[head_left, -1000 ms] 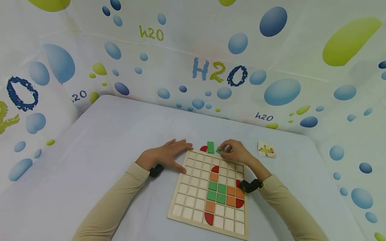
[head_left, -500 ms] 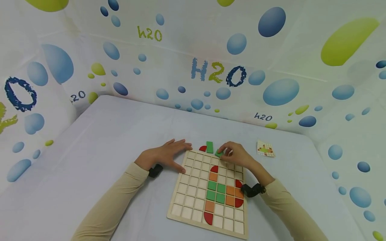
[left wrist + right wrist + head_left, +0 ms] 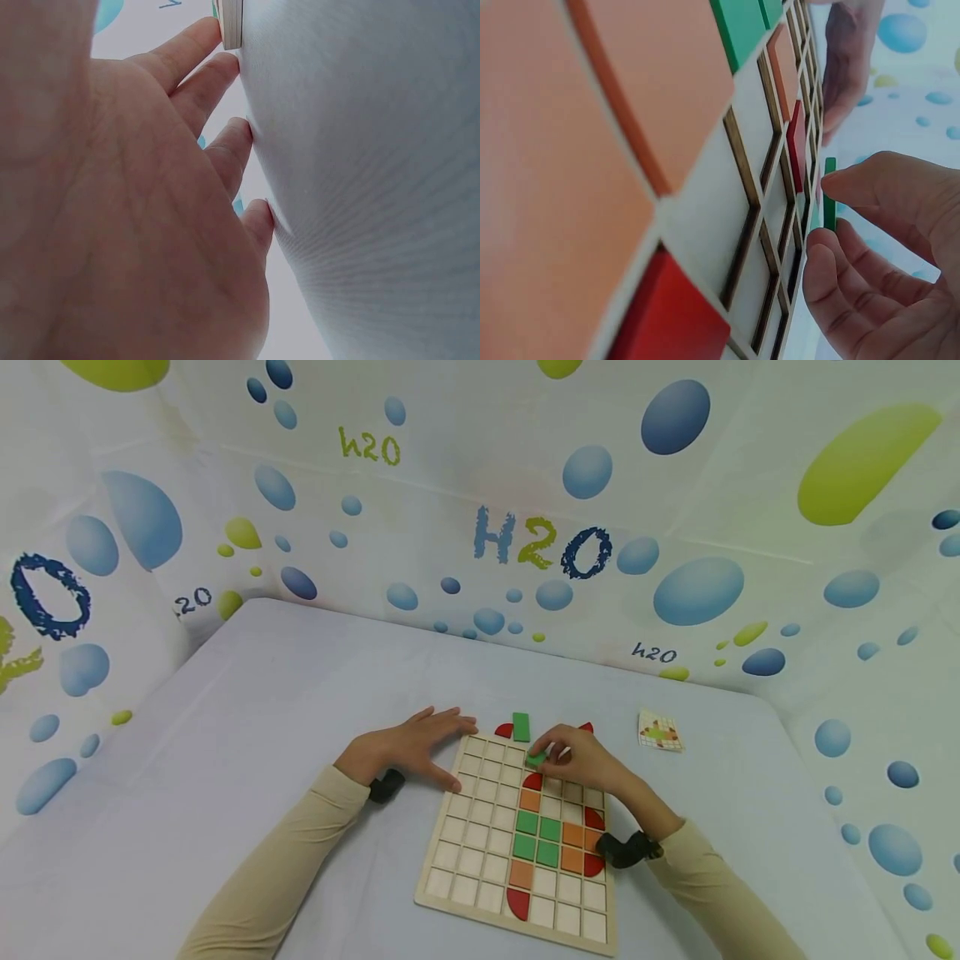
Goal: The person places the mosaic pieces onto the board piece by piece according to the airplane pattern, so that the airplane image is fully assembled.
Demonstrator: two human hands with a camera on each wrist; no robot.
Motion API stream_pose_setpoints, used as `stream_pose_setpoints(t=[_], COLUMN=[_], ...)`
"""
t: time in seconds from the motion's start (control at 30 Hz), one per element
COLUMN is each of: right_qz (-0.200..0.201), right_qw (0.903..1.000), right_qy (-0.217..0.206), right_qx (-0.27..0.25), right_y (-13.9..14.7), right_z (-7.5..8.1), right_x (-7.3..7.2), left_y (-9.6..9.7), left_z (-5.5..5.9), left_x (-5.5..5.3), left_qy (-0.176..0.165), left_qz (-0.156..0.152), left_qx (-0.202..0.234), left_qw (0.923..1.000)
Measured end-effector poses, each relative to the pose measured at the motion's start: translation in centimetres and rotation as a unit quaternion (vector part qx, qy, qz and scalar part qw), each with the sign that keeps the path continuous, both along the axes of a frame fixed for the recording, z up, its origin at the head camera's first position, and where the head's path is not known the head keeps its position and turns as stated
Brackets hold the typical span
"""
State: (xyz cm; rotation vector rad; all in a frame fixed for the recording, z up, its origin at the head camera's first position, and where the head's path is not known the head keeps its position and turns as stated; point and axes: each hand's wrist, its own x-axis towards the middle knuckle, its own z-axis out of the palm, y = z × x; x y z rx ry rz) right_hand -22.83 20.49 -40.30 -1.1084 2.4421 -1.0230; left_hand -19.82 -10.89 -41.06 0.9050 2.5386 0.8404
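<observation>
A wooden grid board (image 3: 472, 862) holds red quarter-circle tiles (image 3: 518, 903), orange square tiles (image 3: 573, 834) and a block of green squares (image 3: 527, 847). Over its far rows, my right hand (image 3: 583, 758) pinches a small green tile (image 3: 536, 760) between thumb and fingertips, close to the upper red tile. From the right wrist view, this green tile (image 3: 830, 214) is seen edge-on, held off the board. At the board's far left corner, my left hand (image 3: 408, 748) rests with spread fingers, touching the edge; its fingers (image 3: 229, 157) meet the cloth.
Beyond the board's far edge lie a green rectangle (image 3: 521, 727) and a red piece (image 3: 504, 730). Another red piece (image 3: 587, 727) shows partly behind my right hand. A small pattern card (image 3: 660, 732) lies at the far right on the white cloth.
My right hand has brought the green tile from beyond the far edge in over the board, towards me and slightly left. A red piece behind it has come into view. My left hand stays put.
</observation>
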Motion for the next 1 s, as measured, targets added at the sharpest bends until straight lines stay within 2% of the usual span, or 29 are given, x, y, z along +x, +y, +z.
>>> stream_pose_setpoints(t=[0.13, 0.43, 0.77, 1.0], right_qz=[0.014, 0.079, 0.112, 0.136], right_qw=[0.9998, 0.9966, 0.9924, 0.9896], right_qy=[-0.011, -0.010, -0.047, -0.047], right_qx=[-0.008, -0.021, -0.015, 0.002], right_y=[-0.1, -0.6, -1.4, -1.8], right_z=[-0.1, 0.1, 0.4, 0.7], right_x=[0.5, 1.8, 3.0, 3.5], left_y=[0.0, -0.1, -0.1, 0.0], left_z=[-0.1, 0.0, -0.2, -0.2], left_x=[0.0, 0.1, 0.0, 0.0], left_qy=[-0.002, 0.000, 0.000, 0.001], left_qz=[0.001, -0.002, 0.004, 0.005], left_qx=[-0.001, 0.003, -0.001, -0.008], left_qw=[1.0000, 1.0000, 1.0000, 1.0000])
